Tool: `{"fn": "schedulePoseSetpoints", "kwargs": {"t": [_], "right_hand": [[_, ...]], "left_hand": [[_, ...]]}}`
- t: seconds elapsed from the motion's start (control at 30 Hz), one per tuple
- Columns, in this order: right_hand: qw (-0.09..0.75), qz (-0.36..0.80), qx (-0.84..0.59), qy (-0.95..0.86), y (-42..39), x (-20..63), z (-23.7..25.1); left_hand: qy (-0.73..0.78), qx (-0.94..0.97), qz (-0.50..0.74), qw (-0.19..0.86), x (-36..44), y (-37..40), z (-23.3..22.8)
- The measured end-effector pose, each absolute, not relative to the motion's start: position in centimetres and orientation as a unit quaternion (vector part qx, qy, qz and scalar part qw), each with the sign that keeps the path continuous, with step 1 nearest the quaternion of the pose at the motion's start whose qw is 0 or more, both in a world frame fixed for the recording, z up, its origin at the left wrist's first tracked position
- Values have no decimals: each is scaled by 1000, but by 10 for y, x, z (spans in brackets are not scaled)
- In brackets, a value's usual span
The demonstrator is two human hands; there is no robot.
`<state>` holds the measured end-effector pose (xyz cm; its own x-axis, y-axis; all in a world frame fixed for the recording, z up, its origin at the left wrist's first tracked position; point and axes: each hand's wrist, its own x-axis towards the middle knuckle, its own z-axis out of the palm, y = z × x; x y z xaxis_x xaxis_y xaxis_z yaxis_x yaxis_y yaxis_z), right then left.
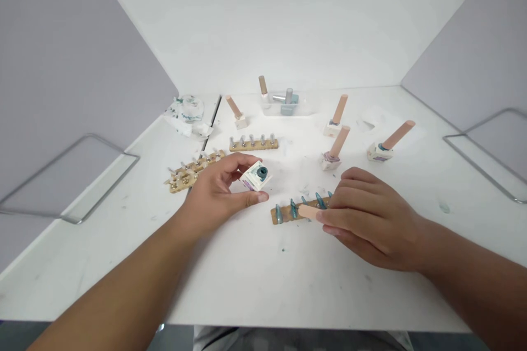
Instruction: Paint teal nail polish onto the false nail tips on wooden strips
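White table [255, 279] boxed by white and grey walls [61, 66]; hands mid-table.

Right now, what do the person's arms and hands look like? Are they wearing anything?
Both arms are bare from the bottom of the picture up to the wrists: no sleeves show. The left hand and right hand wear no gloves, and no rings, watch or bracelets can be seen. The fingernails look short and plain, without polish.

Block [256, 176] left of spiked strip [294, 211], pegs [338, 145] behind
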<state>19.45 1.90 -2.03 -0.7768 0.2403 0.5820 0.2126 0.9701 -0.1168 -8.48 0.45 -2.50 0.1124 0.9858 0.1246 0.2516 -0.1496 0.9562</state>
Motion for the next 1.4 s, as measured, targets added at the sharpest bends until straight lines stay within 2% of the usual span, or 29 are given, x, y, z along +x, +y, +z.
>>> {"fn": "schedulePoseSetpoints", "kwargs": {"t": [0.4, 0.83, 1.2, 1.4], "right_hand": [[320, 80, -66, -942, 8, 199, -10], [349, -52, -133, -926, 16, 189, -19], [291, -1, -93, -952, 8, 192, -12], [297, 26, -79, -951, 5, 197, -9]], "left_hand": [[487, 623, 444, 422, -83, 3, -22], [493, 618, 441, 426, -84, 3, -22], [505, 608, 444, 423, -82, 5, -21], [500, 612, 440, 427, -82, 4, -20]]}}
